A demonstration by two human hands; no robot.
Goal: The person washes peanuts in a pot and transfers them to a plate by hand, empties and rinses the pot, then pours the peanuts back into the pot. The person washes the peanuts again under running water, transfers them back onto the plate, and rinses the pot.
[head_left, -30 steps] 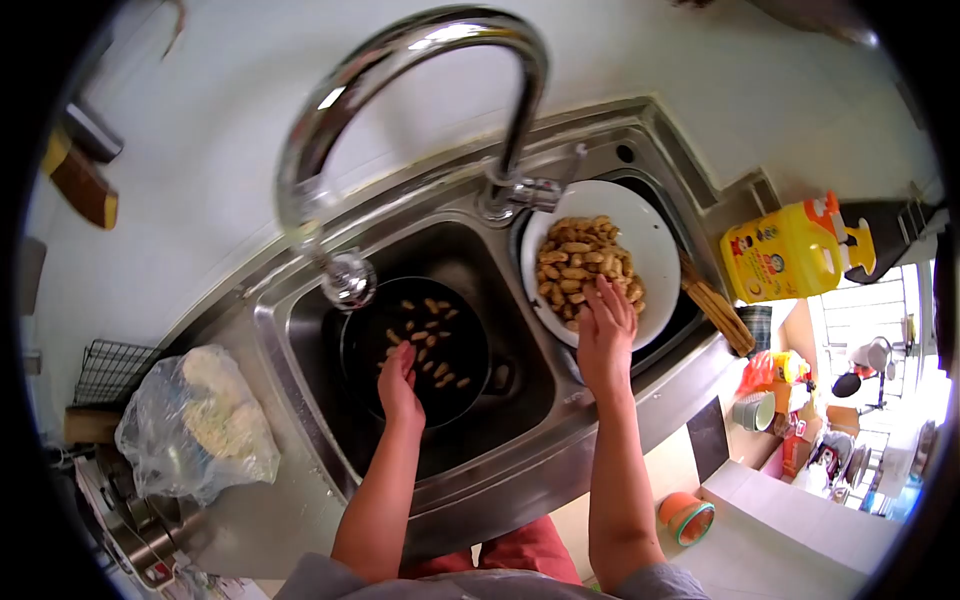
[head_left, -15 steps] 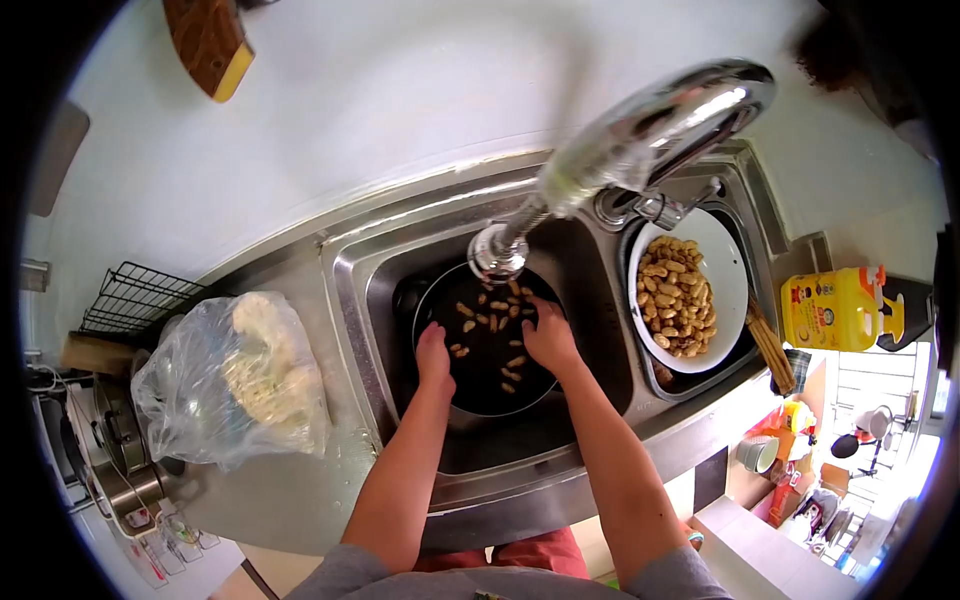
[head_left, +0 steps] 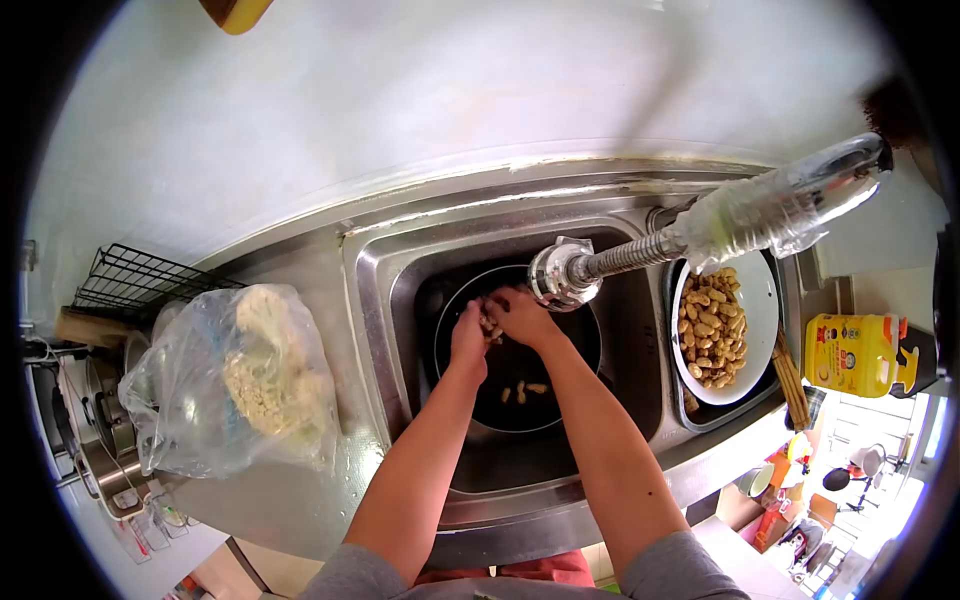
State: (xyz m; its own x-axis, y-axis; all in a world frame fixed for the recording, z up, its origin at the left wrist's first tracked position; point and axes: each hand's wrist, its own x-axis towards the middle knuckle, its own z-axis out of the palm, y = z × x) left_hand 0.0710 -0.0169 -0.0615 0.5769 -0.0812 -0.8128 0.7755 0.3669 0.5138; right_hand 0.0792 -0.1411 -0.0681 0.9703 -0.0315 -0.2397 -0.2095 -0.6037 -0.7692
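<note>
My left hand [head_left: 469, 338] and my right hand [head_left: 519, 315] are close together over a dark round pan [head_left: 480, 400] in the left sink basin. Peanuts [head_left: 490, 327] are gathered between them, the left hand's fingers curled along one side and the right hand's fingers closed on the other. A few loose peanuts [head_left: 523, 391] lie lower in the pan. In the right basin a white bowl [head_left: 763, 318] holds a pile of unshelled peanuts [head_left: 712, 330]. The faucet head [head_left: 563, 274] hangs just right of my right hand and covers part of the pan's rim.
A plastic bag of cauliflower [head_left: 270, 380] lies on the left counter before a black wire rack [head_left: 140, 285]. Chopsticks [head_left: 791, 378] rest at the right basin's edge, near a yellow jug [head_left: 850, 355]. The wrapped faucet neck [head_left: 750, 220] arches over the right basin.
My right hand has gone from the white bowl to the pan. Both hands have come together there around peanuts that were scattered. The view has shifted, so the sink sits further right.
</note>
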